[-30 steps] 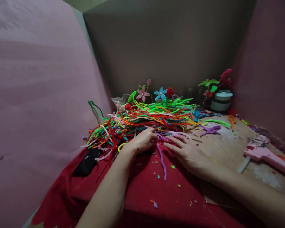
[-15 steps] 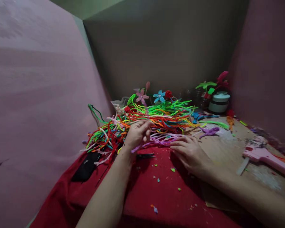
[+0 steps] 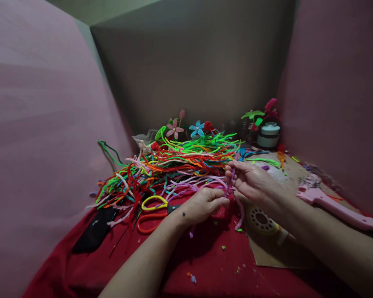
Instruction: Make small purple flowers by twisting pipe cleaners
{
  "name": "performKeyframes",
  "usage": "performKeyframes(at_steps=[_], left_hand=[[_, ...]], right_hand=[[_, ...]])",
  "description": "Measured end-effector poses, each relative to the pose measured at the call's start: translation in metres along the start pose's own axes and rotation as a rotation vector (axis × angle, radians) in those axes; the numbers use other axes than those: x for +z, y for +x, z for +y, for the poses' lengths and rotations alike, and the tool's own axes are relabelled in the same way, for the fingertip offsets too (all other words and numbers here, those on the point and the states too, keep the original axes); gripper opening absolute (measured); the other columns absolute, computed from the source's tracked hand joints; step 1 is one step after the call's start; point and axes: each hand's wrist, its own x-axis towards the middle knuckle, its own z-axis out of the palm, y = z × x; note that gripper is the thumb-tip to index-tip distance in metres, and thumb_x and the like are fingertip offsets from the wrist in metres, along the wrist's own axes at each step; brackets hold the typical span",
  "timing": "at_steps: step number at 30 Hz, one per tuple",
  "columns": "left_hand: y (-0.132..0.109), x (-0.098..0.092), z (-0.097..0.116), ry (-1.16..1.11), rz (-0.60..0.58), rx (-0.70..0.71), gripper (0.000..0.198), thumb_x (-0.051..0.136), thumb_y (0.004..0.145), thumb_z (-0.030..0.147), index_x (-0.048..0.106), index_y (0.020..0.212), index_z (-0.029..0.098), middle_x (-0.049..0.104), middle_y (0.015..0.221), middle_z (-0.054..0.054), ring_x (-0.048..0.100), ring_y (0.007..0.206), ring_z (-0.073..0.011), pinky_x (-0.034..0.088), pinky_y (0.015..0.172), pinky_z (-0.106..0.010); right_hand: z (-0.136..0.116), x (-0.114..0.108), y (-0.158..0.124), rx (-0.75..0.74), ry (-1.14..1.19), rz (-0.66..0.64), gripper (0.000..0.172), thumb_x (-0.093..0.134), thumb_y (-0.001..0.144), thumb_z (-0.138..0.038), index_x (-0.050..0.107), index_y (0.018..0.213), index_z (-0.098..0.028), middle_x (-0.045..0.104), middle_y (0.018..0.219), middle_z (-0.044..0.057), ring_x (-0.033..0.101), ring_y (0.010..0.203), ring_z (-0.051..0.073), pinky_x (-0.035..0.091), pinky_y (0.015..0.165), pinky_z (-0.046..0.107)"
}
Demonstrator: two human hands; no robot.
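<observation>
Between my two hands runs a purple pipe cleaner [image 3: 231,182], its lower part bent and hanging down to the right. My left hand [image 3: 207,203] pinches it low with thumb and forefinger. Slightly higher and to the right, my right hand [image 3: 247,179] has its fingers closed on the same pipe cleaner. Just behind them spreads a heap of loose pipe cleaners [image 3: 186,159] in green, orange, red, yellow and pink, with lilac ones [image 3: 186,185] at its near edge. Scissors [image 3: 153,203] with yellow and orange handles lie left of my left hand, their blades partly hidden by it.
On the left lies a black phone [image 3: 96,229] on the red cloth [image 3: 217,267]. At right are a tape roll [image 3: 262,220], a pink glue gun [image 3: 335,207] and cardboard [image 3: 270,252]. Behind stand a pink flower [image 3: 174,129], a blue flower [image 3: 197,128] and a lidded jar [image 3: 268,135].
Both hands have come together on the purple pipe cleaner; my right hand has left the lilac ones and lifted. My left hand moved right and lower, uncovering the scissors. The view shifted right.
</observation>
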Motion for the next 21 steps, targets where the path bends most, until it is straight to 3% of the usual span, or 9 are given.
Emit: performKeyframes(at_steps=[2,5,12,16,21], left_hand=[[0.0,0.001,0.002,0.016,-0.045,-0.006,0.029,0.046,0.082,0.037,0.043,0.062,0.015,0.033,0.056,0.006,0.029,0.051,-0.0059,0.025,0.048,-0.019],[0.0,-0.001,0.006,0.033,-0.075,-0.015,0.029,0.045,0.082,0.037,0.042,0.063,0.016,0.033,0.057,0.006,0.029,0.052,-0.0061,0.025,0.047,-0.019],[-0.009,-0.026,0.004,0.017,-0.066,-0.123,0.03,0.047,0.081,0.041,0.057,0.074,0.014,0.033,0.052,0.006,0.026,0.045,-0.0049,0.019,0.042,-0.018],[-0.014,-0.041,0.001,-0.098,0.08,-0.11,0.031,0.051,0.079,0.043,0.059,0.076,0.013,0.03,0.047,0.007,0.023,0.04,-0.0037,0.015,0.039,-0.018],[-0.012,-0.044,0.001,-0.128,0.423,-0.055,0.027,0.056,0.076,0.038,0.06,0.067,0.012,0.048,0.047,0.003,0.037,0.036,-0.0042,0.026,0.037,-0.017]], right_hand=[[-0.005,-0.003,0.004,-0.015,0.073,-0.011,0.015,0.049,0.08,-0.011,0.053,0.066,-0.014,0.049,0.05,-0.002,0.038,0.038,0.004,0.032,0.038,0.016],[-0.013,-0.008,0.005,-0.083,0.094,-0.074,0.016,0.046,0.085,-0.014,0.054,0.072,-0.013,0.038,0.042,-0.007,0.023,0.032,0.002,0.02,0.033,0.015],[-0.032,-0.016,0.008,-0.075,0.151,-0.003,0.018,0.041,0.089,-0.015,0.054,0.076,-0.013,0.026,0.035,-0.01,0.015,0.029,0.003,0.014,0.031,0.017],[-0.041,-0.021,0.012,-0.119,0.249,0.009,0.021,0.038,0.092,-0.014,0.053,0.078,-0.014,0.025,0.035,-0.01,0.017,0.029,0.003,0.015,0.031,0.017],[-0.043,-0.028,0.016,-0.083,0.331,0.045,0.025,0.031,0.093,-0.013,0.051,0.078,-0.014,0.026,0.035,-0.01,0.018,0.027,0.003,0.017,0.03,0.017]])
